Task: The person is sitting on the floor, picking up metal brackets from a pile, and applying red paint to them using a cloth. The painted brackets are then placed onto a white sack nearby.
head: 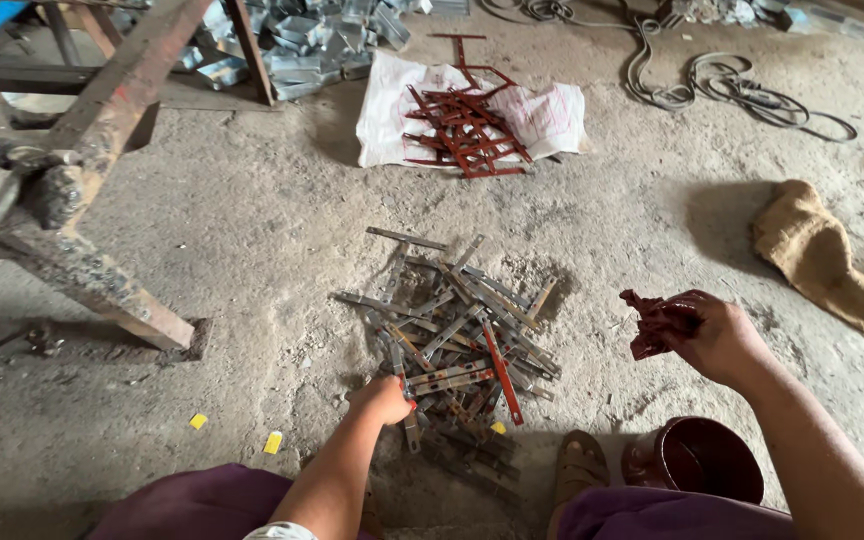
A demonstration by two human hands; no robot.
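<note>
— Right, where are the two hands?

— Low in the view. The left hand (384, 398) reaches down into the near edge of a pile of flat metal strips (457, 325), fingers curled around one of them; which strip it has is hard to tell, since the fingers cover it. The right hand (717, 338) is raised off the ground to the right of the pile, closed around a crumpled dark red rag (655, 322).

— And the pile itself?

— Grey, bare metal for the most part, lying criss-cross on the dusty concrete floor (252, 230). One red-painted strip (500, 372) lies on top, slanting toward the person. Just below the right wrist stands a small red-stained pot (694, 459), and beside it a sandalled foot (578, 470) shows between purple trouser legs.

— Anything further out?

— Beyond the pile, a white sack (397, 100) is spread flat with a heap of red-painted strips (464, 125) on it. To the right lies a folded piece of burlap (820, 255), well apart from the hand. A coiled cable (732, 85) runs along the top right. At the left stands a rusty metal frame (92, 130), with shiny sheet-metal parts (302, 45) piled behind it. Two small yellow scraps (272, 442) lie near the left forearm.
</note>
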